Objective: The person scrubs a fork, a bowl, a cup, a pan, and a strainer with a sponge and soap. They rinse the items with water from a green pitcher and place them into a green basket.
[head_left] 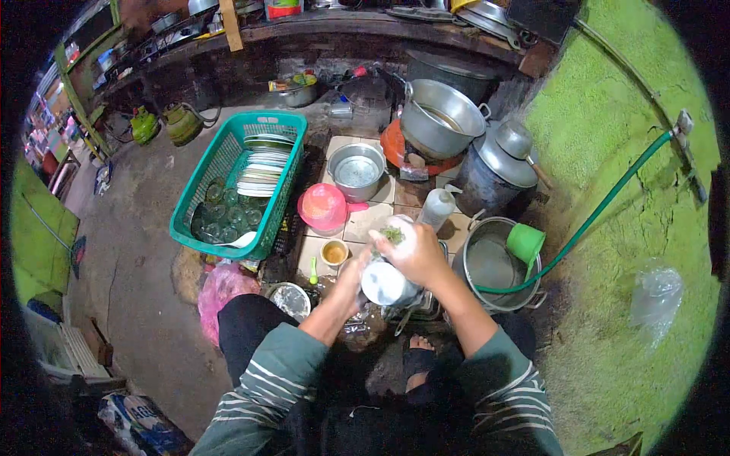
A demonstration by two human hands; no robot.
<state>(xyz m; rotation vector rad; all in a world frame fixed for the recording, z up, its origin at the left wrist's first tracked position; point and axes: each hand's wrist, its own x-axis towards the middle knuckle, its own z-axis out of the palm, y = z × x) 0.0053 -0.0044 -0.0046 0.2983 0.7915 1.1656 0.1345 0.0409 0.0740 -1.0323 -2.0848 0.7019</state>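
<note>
My left hand (356,275) is closed on the left side of a shiny metal container (382,284), whose round face shows. Just above it, my right hand (414,251) grips a whitish, foamy sponge (394,232) with a greenish patch. Both hands are close together over the tiles. To their left stand a small cup of brownish liquid (334,252) and a light green brush or spoon (312,270). A white bottle (436,208) is right behind my right hand. A pink dipper (324,207) and a metal pot (356,166) lie farther back.
A teal basket (275,220) with plates and glasses is at the left. On the right, a large pot (487,262) holds a green dipper (525,243) and a hose (608,199). A big pan (441,125) sits on an orange stove (395,148). A pink bag (222,289) lies near my knee.
</note>
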